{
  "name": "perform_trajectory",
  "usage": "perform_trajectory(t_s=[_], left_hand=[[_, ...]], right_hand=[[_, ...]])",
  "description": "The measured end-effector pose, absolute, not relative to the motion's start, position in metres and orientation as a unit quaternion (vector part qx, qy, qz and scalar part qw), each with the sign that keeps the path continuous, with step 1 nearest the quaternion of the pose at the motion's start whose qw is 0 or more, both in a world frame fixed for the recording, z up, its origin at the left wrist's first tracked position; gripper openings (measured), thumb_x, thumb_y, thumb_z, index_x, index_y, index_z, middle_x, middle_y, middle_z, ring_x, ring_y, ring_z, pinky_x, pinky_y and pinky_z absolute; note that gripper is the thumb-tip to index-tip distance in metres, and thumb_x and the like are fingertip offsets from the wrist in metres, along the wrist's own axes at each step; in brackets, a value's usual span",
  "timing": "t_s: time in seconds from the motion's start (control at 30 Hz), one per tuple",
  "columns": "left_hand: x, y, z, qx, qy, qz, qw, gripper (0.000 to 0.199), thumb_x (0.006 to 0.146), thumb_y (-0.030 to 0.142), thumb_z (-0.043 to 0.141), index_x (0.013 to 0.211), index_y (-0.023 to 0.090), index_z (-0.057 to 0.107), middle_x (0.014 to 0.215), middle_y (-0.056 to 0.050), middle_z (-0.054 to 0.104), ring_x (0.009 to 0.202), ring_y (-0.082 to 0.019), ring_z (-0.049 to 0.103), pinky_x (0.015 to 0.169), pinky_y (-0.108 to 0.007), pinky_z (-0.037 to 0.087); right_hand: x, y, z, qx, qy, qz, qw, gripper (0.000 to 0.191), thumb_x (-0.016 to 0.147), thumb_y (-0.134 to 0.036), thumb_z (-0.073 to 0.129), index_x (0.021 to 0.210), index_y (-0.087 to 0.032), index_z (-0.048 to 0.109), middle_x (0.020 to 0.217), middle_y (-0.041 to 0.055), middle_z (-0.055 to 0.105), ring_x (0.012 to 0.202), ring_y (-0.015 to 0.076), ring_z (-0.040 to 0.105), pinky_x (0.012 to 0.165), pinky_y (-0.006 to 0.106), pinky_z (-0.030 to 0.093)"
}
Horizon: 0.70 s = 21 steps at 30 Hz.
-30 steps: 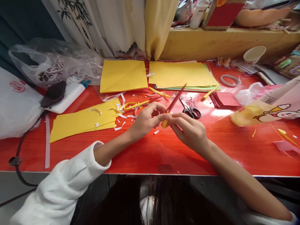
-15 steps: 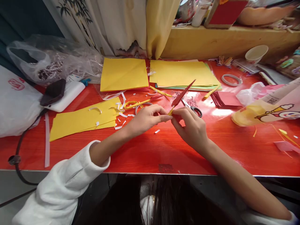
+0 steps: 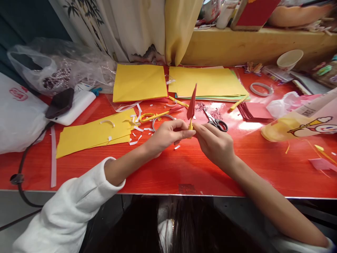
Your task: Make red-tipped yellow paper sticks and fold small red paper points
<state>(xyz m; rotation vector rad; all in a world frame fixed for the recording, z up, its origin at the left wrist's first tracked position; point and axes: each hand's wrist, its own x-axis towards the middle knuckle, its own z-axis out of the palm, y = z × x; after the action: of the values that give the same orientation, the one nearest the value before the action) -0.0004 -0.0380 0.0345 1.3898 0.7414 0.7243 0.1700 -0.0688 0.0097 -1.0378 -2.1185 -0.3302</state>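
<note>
Between my two hands a folded paper piece (image 3: 192, 105) stands nearly upright, with a red pointed top and a yellow lower end. Thumb and forefinger of my left hand (image 3: 168, 135) pinch its yellow end. My right hand (image 3: 217, 142) is closed at the other side of that same end, its fingertips partly hidden. Just beyond my right fingers lie scissors (image 3: 221, 124) with black handles, blades apart. Left of my left hand are a tape roll (image 3: 154, 123), a rolled yellow strip (image 3: 147, 117) and white paper scraps (image 3: 133, 143).
Yellow paper sheets (image 3: 140, 82) and another stack (image 3: 205, 80) lie at the back. Cut yellow strips (image 3: 86, 137) lie left, near a phone (image 3: 60, 103). Red paper squares (image 3: 258, 111), a tape ring (image 3: 261, 89) and a drink cup (image 3: 295, 121) on its side are at right.
The red point of the paper piece has swung from leaning right to almost upright. My right fingers have shifted slightly lower and closer together at its yellow end.
</note>
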Motion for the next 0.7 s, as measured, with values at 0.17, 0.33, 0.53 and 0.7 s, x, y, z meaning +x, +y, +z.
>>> perform_trajectory(t_s=[0.17,0.33,0.53,0.7], left_hand=[[0.001,-0.039,0.029,0.714,0.375,0.380,0.452,0.026,0.079,0.029,0.061,0.062,0.014,0.047,0.067,0.001,0.045,0.063,-0.008,0.040,0.060,-0.024,0.033],[0.001,-0.039,0.021,0.819,0.384,0.344,0.251,0.022,0.085,0.028,0.052,0.068,0.015,0.048,0.075,-0.001,0.047,0.067,-0.010,0.041,0.062,-0.025,0.033],[-0.002,-0.033,0.028,0.772,0.414,0.352,0.330,0.027,0.079,0.041,0.060,0.086,0.016,0.052,0.086,-0.002,0.053,0.073,-0.009,0.047,0.066,-0.023,0.039],[-0.005,-0.028,0.030,0.700,0.410,0.326,0.485,0.028,0.081,0.041,0.055,0.091,0.015,0.053,0.080,-0.001,0.057,0.059,-0.006,0.047,0.054,-0.020,0.040]], right_hand=[[0.159,-0.072,0.017,-0.470,-0.700,0.287,0.456,0.023,0.091,-0.026,0.045,0.104,-0.016,0.061,0.085,0.0061,0.066,0.069,0.0140,0.065,0.061,0.027,0.055],[0.155,-0.070,0.016,-0.460,-0.568,0.471,0.493,0.022,0.080,-0.035,0.062,0.087,-0.015,0.064,0.083,0.0046,0.066,0.076,0.0166,0.065,0.067,0.031,0.058],[0.162,-0.061,0.017,-0.463,-0.576,0.452,0.499,0.023,0.081,-0.037,0.060,0.075,-0.014,0.064,0.066,0.0017,0.060,0.059,0.0104,0.057,0.057,0.025,0.051],[0.163,-0.059,0.016,-0.451,-0.574,0.468,0.498,0.018,0.079,-0.032,0.064,0.086,-0.015,0.065,0.078,0.0030,0.063,0.066,0.0096,0.055,0.062,0.024,0.048]])
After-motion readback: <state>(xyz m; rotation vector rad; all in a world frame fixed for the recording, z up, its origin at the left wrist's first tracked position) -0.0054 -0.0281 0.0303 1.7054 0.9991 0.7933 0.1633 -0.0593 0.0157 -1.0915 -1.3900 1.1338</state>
